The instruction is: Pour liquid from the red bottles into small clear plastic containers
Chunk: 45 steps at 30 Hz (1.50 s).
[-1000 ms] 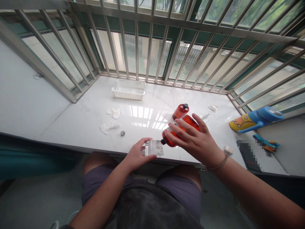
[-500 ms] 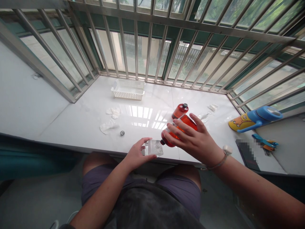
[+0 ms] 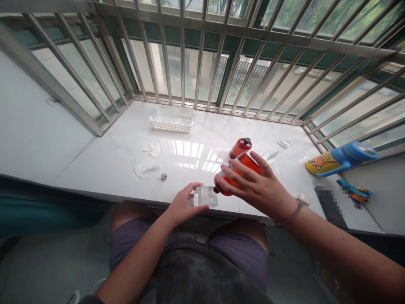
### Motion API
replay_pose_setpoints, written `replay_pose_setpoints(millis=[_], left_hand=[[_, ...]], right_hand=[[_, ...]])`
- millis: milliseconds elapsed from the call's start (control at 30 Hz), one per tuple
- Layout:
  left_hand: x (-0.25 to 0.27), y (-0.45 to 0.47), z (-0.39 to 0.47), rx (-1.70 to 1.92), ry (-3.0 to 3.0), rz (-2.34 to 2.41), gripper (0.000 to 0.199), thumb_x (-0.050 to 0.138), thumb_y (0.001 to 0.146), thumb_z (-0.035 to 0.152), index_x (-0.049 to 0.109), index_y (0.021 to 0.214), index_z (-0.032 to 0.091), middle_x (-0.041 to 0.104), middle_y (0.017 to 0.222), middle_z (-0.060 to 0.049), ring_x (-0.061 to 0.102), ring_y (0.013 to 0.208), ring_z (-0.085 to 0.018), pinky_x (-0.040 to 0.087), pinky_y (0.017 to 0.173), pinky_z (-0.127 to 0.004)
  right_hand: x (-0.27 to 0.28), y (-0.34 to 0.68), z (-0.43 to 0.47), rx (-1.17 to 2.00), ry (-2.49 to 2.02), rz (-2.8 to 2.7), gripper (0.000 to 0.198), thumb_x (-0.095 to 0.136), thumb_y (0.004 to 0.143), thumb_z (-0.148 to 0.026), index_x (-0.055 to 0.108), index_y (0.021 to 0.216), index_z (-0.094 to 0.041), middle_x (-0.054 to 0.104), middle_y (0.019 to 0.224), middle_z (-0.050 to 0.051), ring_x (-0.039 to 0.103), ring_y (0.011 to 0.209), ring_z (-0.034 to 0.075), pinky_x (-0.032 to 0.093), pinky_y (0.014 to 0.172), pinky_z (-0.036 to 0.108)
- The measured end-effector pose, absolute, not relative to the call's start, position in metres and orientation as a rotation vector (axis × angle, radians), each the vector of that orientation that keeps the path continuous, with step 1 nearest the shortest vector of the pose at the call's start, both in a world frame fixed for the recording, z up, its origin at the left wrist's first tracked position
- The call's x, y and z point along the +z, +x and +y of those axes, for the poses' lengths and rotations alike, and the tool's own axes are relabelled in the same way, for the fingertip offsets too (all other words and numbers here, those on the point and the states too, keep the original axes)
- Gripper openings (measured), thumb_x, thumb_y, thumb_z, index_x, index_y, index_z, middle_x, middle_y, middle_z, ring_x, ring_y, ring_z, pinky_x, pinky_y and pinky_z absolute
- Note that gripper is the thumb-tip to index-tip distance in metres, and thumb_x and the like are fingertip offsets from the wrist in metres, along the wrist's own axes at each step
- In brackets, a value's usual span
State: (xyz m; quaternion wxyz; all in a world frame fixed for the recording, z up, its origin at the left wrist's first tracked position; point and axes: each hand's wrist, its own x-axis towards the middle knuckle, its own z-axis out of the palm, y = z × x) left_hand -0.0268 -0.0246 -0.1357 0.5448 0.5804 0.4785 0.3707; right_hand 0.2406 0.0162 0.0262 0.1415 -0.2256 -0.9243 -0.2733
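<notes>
My right hand (image 3: pixel 249 179) is wrapped round a red-orange bottle (image 3: pixel 246 162), tilted so its dark neck points down and to the left. Just under that neck, a small clear plastic container (image 3: pixel 207 196) is held between the thumb and fingers of my left hand (image 3: pixel 185 200). Whether liquid is flowing I cannot make out. Behind the tilted bottle stands a second red bottle (image 3: pixel 241 146) with a black cap. A small dark ring-shaped cap (image 3: pixel 163 176) lies on the white counter (image 3: pixel 104 169) to the left of my hands.
A white perforated basket (image 3: pixel 172 120) sits near the barred window. Crumpled tissues (image 3: pixel 147 167) lie on the left, with another white wad (image 3: pixel 284 143) at the right. A blue and yellow flask (image 3: pixel 341 159), a phone (image 3: pixel 329 207) and keys (image 3: pixel 357 193) are on the right.
Both hands keep their hold and nearly the same pose. The whole view has shifted very slightly, and the bottle's neck still points at the container.
</notes>
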Motion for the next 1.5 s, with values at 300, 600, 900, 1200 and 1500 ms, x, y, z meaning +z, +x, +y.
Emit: replay_pose_setpoints(millis=[300, 600, 900, 1200, 1500], left_hand=[[-0.137, -0.026, -0.025, 0.897, 1.374, 1.134, 0.076, 0.098, 0.073, 0.04, 0.065, 0.141, 0.029, 0.069, 0.143, -0.01, 0.069, 0.13, -0.033, 0.054, 0.114, -0.051], [-0.135, -0.026, -0.025, 0.898, 1.39, 1.136, 0.074, 0.097, 0.074, 0.039, 0.065, 0.139, 0.028, 0.07, 0.141, -0.011, 0.068, 0.13, -0.033, 0.055, 0.113, -0.05], [-0.13, -0.025, -0.026, 0.89, 1.373, 1.131, 0.075, 0.097, 0.074, 0.039, 0.064, 0.14, 0.028, 0.069, 0.141, -0.01, 0.071, 0.124, -0.031, 0.055, 0.113, -0.049], [-0.13, -0.027, -0.025, 0.887, 1.393, 1.138, 0.075, 0.096, 0.074, 0.044, 0.064, 0.14, 0.028, 0.069, 0.143, -0.01, 0.068, 0.129, -0.032, 0.056, 0.114, -0.046], [-0.133, -0.031, -0.025, 0.871, 1.403, 1.205, 0.073, 0.096, 0.074, 0.046, 0.064, 0.138, 0.027, 0.068, 0.144, -0.01, 0.066, 0.132, -0.032, 0.054, 0.116, -0.046]], right_hand=[[0.023, 0.24, 0.017, -0.871, -0.617, -2.709, 0.039, 0.064, 0.104, -0.01, 0.066, 0.136, -0.033, 0.072, 0.143, -0.001, 0.062, 0.14, 0.024, 0.013, 0.139, 0.062], [0.021, 0.239, 0.018, -0.825, -0.619, -2.708, 0.04, 0.063, 0.104, -0.009, 0.066, 0.136, -0.032, 0.073, 0.141, 0.0, 0.063, 0.139, 0.024, 0.019, 0.139, 0.059], [-0.005, 0.245, 0.017, -0.721, -0.767, -2.646, 0.044, 0.064, 0.102, -0.009, 0.064, 0.139, -0.034, 0.074, 0.14, -0.001, 0.062, 0.137, 0.025, 0.019, 0.137, 0.058], [-0.065, 0.261, 0.005, -0.264, -1.174, -2.429, 0.06, 0.065, 0.1, -0.011, 0.054, 0.153, -0.037, 0.067, 0.151, 0.005, 0.06, 0.141, 0.033, 0.027, 0.129, 0.068], [-0.121, 0.262, -0.007, 0.227, -1.364, -1.847, 0.069, 0.082, 0.09, -0.036, 0.052, 0.152, -0.031, 0.057, 0.144, 0.015, 0.059, 0.135, 0.037, 0.055, 0.111, 0.062]])
